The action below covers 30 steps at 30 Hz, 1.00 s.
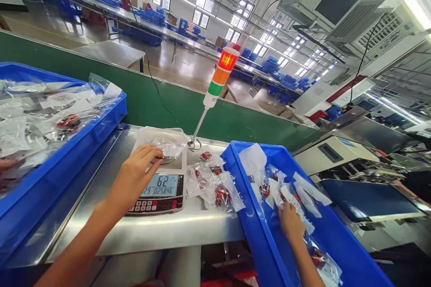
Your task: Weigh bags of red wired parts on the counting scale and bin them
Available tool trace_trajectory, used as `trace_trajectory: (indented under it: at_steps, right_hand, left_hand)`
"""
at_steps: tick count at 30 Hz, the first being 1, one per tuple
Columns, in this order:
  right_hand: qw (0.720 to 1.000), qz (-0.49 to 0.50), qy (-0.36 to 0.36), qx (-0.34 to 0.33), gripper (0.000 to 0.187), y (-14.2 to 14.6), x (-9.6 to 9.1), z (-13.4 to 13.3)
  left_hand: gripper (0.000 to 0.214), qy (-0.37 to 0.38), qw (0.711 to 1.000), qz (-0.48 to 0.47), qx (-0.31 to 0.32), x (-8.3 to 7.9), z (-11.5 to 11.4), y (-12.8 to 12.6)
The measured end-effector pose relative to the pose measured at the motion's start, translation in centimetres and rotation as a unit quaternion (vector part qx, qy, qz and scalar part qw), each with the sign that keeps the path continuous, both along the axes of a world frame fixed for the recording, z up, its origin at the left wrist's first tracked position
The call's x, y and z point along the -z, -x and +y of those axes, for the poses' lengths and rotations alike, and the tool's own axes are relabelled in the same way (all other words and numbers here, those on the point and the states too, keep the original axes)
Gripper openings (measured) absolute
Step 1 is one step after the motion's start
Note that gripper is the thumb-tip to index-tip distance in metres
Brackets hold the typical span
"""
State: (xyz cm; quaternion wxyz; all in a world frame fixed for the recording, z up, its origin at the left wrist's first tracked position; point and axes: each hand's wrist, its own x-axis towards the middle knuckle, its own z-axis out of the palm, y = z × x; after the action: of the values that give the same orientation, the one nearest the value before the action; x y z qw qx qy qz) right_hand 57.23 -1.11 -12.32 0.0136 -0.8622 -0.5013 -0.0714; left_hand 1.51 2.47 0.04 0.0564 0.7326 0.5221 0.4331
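My left hand [139, 168] reaches over the counting scale [158, 206], thumb and fingers closed on the edge of a clear plastic bag [173, 147] on the weighing pan. The scale's display reads 62 in its top line. Inside the blue bin on the right [266, 233], my right hand [291, 222] has its fingers curled on a small plastic bag [282, 193] among other bags with white labels and red and black parts. Its fingertips are partly hidden by the bags. Between scale and bin lies a pile of similar bags [210, 179] on the metal table.
A large blue bin [97, 130] full of bags stands at left, with another person's hand [7, 166] at its edge. Behind the scale rises a signal light [220, 74], red lit, before a green partition [158, 98]. At right stands a machine with a dark blue belt [367, 199].
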Motion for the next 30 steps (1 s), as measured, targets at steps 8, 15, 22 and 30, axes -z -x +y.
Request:
trace_trajectory:
  at_steps: [8,15,22,30]
  right_hand:
    - [0.998,-0.046,-0.048,0.000,0.051,-0.5,-3.9,-1.1]
    - [0.975,-0.036,-0.218,-0.022,0.066,3.5,-13.4,-3.4]
    - [0.874,0.314,-0.307,-0.209,0.052,18.6,-19.0,2.6]
    - [0.743,0.456,-0.178,-0.458,0.026,33.7,-16.0,10.6]
  left_hand:
    - [0.024,-0.015,1.000,0.012,0.010,-0.2,0.6,-0.1]
    - [0.027,0.042,0.998,0.005,0.044,0.6,2.4,-1.0]
    - [0.021,0.054,0.980,-0.187,-0.033,0.2,5.8,-1.6]
    - [0.037,-0.057,0.854,-0.493,-0.155,-3.6,3.1,4.2]
